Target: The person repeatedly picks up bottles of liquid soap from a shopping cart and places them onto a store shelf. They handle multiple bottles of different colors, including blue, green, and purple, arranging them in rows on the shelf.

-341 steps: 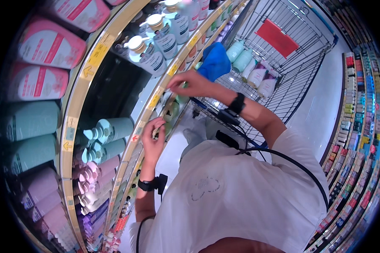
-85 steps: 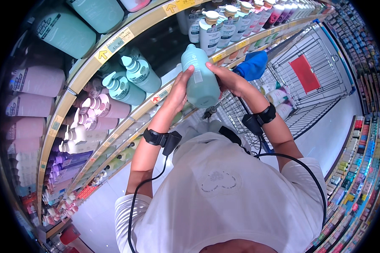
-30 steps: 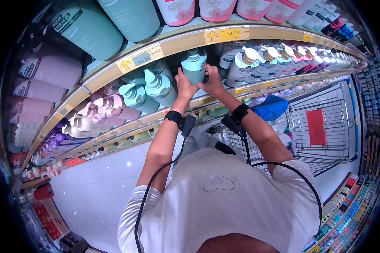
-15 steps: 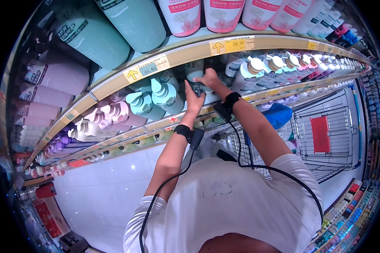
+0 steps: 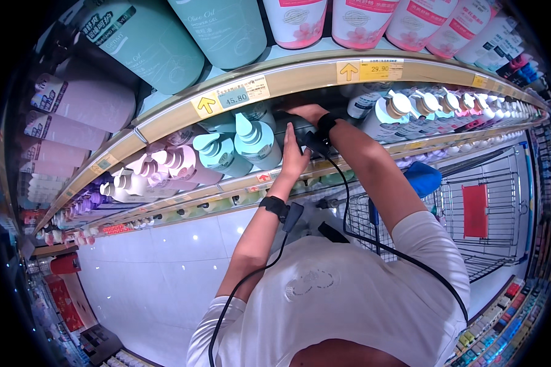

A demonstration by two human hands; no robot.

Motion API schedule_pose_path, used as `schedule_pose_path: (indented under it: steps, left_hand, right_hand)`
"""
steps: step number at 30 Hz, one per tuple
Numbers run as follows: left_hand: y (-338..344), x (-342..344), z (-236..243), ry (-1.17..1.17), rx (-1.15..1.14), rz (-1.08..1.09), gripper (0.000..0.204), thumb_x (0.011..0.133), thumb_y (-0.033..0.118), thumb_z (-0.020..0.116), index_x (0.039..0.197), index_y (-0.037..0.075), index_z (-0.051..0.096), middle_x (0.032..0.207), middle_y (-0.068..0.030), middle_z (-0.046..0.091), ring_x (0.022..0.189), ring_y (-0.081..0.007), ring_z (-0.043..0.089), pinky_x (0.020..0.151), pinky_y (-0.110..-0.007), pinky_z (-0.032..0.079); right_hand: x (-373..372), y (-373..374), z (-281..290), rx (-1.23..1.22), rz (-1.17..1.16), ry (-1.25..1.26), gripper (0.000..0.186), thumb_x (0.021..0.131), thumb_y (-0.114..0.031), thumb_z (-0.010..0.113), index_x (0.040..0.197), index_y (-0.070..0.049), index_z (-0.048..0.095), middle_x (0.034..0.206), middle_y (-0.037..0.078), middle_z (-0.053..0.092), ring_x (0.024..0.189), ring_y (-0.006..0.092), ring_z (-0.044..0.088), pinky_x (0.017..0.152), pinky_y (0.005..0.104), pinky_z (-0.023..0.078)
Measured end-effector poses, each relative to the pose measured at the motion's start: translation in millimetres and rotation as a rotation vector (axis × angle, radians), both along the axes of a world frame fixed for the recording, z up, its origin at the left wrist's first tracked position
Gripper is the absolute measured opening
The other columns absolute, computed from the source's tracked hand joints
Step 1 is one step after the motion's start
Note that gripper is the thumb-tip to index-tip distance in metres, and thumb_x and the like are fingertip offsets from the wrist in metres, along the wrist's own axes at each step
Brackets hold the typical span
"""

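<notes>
My left hand point(image 5: 295, 155) is raised at the shelf's front edge, fingers stretched out and holding nothing. Right beside it stands a pale teal pump bottle point(image 5: 257, 147), with another teal pump bottle point(image 5: 221, 156) to its left. My right hand point(image 5: 309, 112) reaches into the dark gap under the upper shelf, pointing left. Its fingertips are lost in shadow, so what they touch is hidden. Behind the front teal bottle, near those fingers, part of a further teal bottle point(image 5: 258, 112) shows.
The upper shelf edge point(image 5: 306, 77) with price tags overhangs both hands. White pump bottles point(image 5: 393, 113) stand right of my right forearm; pink pump bottles point(image 5: 179, 162) are farther left. A shopping cart point(image 5: 493, 202) with a blue item point(image 5: 423, 180) stands at my right. Black cables run from both wrists.
My right hand has gone deeper under the upper shelf and its fingers have passed into shadow. A teal bottle seen between my hands no longer shows there. The view has shifted slightly.
</notes>
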State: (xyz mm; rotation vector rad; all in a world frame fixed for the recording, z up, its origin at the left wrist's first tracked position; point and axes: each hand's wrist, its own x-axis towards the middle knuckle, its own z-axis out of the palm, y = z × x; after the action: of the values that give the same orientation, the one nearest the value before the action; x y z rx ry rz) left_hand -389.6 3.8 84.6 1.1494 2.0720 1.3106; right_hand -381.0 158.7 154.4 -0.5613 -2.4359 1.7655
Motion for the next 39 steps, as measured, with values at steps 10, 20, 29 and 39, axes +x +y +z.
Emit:
schedule_pose_path:
  steps: [10,20,29,39]
  left_hand:
    - [2.6,-0.9,-9.4,0.220,0.019,-0.042,0.094,0.067,-0.002,0.071,0.142,-0.005,0.016,0.144,-0.0268,0.026,0.133,-0.0387,0.030,0.111,-0.037,0.028]
    - [3.4,-2.5,-6.3,0.189,0.067,-0.041,0.078,0.070,-0.001,0.068,0.138,-0.004,0.029,0.142,-0.0276,0.029,0.129,-0.0417,0.033,0.108,-0.040,0.031]
    - [-1.4,-1.5,0.7,0.167,-0.025,-0.122,0.080,0.074,0.004,0.064,0.141,-0.006,0.021,0.144,-0.0259,0.028,0.132,-0.0379,0.032,0.109,-0.038,0.029]
    - [-16.4,109.3,43.8,0.107,0.264,-0.707,0.042,0.079,0.004,0.062,0.120,-0.001,0.053,0.124,-0.0209,0.053,0.116,-0.0353,0.052,0.097,-0.039,0.041]
  right_hand:
    - [-35.8,31.5,-116.0,-0.053,-0.053,-0.160,0.057,0.090,-0.034,0.056,0.138,-0.008,0.041,0.139,0.008,0.045,0.125,0.0170,0.042,0.105,0.0289,0.030]
    - [-23.6,14.9,-88.3,-0.272,-0.229,-0.009,0.055,0.072,-0.035,0.077,0.114,-0.001,0.064,0.111,0.010,0.065,0.103,0.0143,0.056,0.093,0.0280,0.040]
    - [13.0,0.6,-52.8,0.166,-0.089,-0.137,0.043,0.089,-0.005,0.050,0.131,0.002,0.046,0.119,0.017,0.060,0.110,0.0215,0.058,0.094,0.0322,0.045]
    - [249.5,-98.9,-6.2,0.025,-0.631,0.379,0.032,0.087,0.003,0.048,0.118,0.001,0.056,0.105,0.012,0.066,0.101,0.0177,0.062,0.087,0.0290,0.049]
